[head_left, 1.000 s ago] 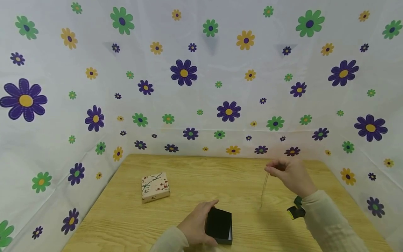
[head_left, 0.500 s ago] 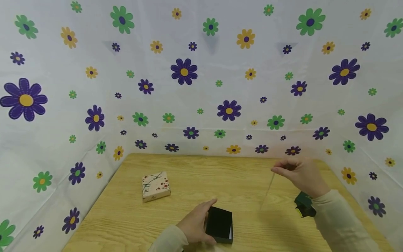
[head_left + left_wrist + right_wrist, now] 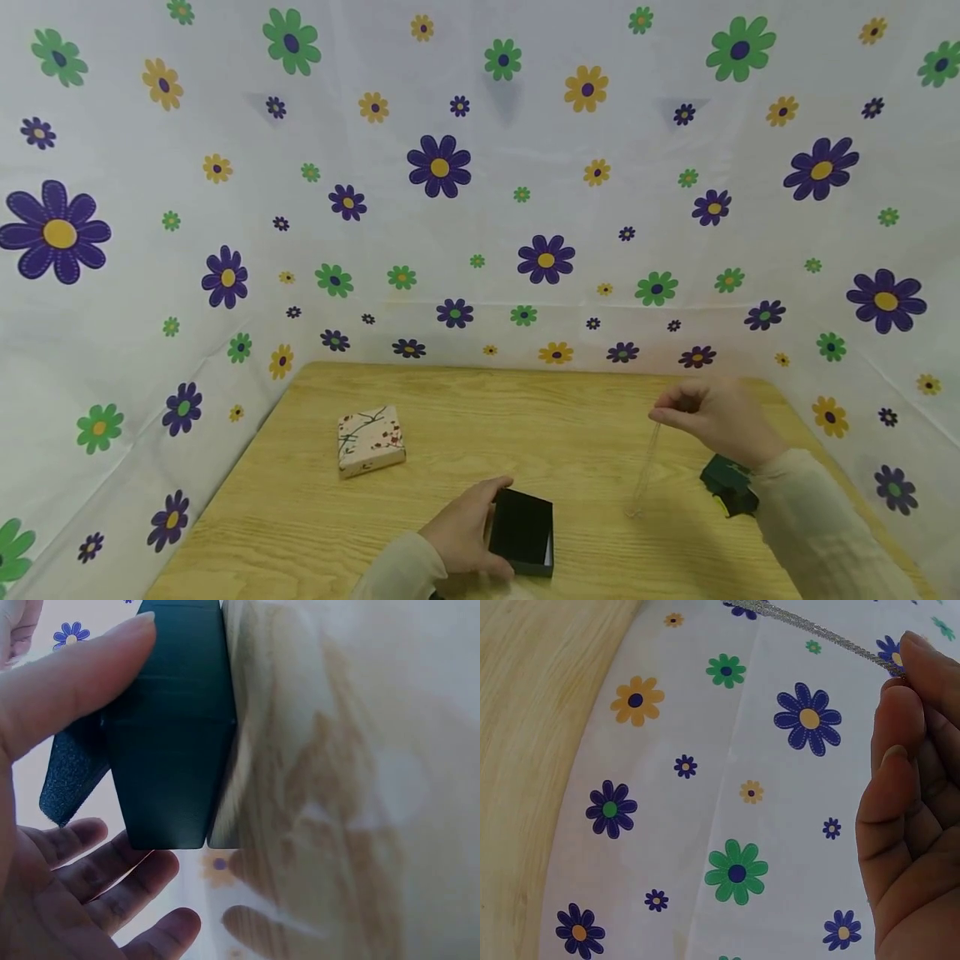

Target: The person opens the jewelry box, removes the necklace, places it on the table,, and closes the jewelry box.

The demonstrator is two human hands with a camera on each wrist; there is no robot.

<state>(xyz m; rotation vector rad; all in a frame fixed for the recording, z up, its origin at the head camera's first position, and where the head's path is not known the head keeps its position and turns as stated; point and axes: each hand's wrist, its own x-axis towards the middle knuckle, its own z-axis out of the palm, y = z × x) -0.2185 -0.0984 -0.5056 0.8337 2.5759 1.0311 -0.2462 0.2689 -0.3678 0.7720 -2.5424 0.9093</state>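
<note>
My left hand grips a small dark green box between thumb and fingers on the wooden table. A black foam-like insert fills most of the box in the head view; in the left wrist view a dark flap slants out beside it. Between thumb and index fingertip, my right hand pinches a thin silver chain. The chain hangs down, its lower end low over the table in the head view; I cannot tell whether it touches.
Back left on the table lies a cream box with a red-blossom branch pattern. Near the right sleeve, a dark green object with black and yellow parts is partly hidden. A flower-printed white sheet surrounds the back and sides.
My right hand has moved a little to the right with the chain, which swings and hangs lower at its end. More of the dark green object shows. My left hand stays on the box.
</note>
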